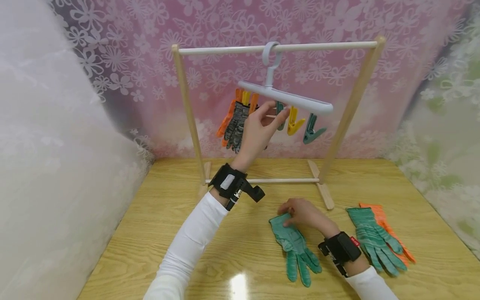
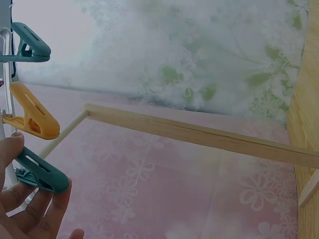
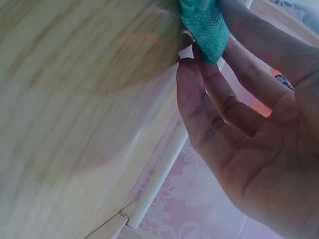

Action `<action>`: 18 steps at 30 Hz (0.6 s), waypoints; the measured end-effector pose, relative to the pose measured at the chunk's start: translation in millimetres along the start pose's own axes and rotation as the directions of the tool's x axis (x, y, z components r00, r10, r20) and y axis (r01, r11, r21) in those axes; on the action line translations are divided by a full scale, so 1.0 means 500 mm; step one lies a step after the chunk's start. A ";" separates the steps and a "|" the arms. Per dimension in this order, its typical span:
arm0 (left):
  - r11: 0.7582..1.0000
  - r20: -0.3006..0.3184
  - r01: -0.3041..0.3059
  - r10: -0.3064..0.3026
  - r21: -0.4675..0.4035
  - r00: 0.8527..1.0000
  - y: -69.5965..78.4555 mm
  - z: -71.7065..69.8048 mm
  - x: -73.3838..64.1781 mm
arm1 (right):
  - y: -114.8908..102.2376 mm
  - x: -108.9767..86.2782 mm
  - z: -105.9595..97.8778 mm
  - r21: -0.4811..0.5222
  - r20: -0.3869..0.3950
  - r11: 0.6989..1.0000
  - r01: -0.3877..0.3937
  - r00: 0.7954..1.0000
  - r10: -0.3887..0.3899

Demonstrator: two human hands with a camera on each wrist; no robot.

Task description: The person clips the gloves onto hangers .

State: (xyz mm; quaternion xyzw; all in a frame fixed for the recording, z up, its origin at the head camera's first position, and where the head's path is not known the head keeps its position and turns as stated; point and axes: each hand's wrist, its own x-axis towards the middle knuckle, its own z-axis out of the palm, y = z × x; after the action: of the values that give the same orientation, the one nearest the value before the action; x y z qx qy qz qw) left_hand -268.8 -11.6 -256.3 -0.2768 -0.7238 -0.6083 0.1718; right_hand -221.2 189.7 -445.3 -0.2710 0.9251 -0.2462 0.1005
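Note:
My left hand (image 1: 256,131) is raised to the light grey hanger (image 1: 300,99), its thumb and fingers pinching a dark green clothespin (image 2: 44,172) that hangs there. A yellow clothespin (image 1: 293,125) and another dark green clothespin (image 1: 312,132) hang to the right of it. Down on the table, my right hand (image 1: 303,214) pinches the cuff of a green glove (image 1: 294,241), whose fingers point toward me. Part of that glove's cuff (image 3: 209,35) shows between thumb and fingers in the right wrist view. Beyond the left hand, grey-black gloves (image 1: 236,123) and an orange glove (image 1: 226,121) hang from clips.
The hanger hooks over the white top bar (image 1: 225,50) of a wooden-sided rack (image 1: 187,112). One rack foot (image 1: 321,189) reaches forward near the right hand. Another green glove (image 1: 375,237) overlaps an orange glove (image 1: 380,214) on the table's right side.

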 end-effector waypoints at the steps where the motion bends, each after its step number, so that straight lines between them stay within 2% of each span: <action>1: 1.000 0.002 -0.003 0.003 -0.005 1.000 0.000 -0.001 0.000 | 0.000 0.000 0.001 -0.004 -0.002 1.000 0.009 1.000 -0.009; 13: 1.000 0.012 0.025 -0.025 -0.003 1.000 -0.001 -0.009 -0.003 | -0.002 0.002 0.009 -0.015 -0.054 0.999 0.043 0.998 -0.043; 18: 1.000 0.013 0.021 -0.020 -0.014 1.000 -0.002 -0.009 -0.003 | -0.001 0.008 0.007 -0.012 -0.074 0.999 0.033 0.997 -0.033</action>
State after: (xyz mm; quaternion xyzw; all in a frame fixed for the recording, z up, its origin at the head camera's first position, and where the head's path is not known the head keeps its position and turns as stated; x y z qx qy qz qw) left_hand -268.7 -16.3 -257.0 -0.2745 -0.7234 -0.6132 0.1590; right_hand -223.1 185.7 -448.3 -0.2774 0.9249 -0.2527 0.0605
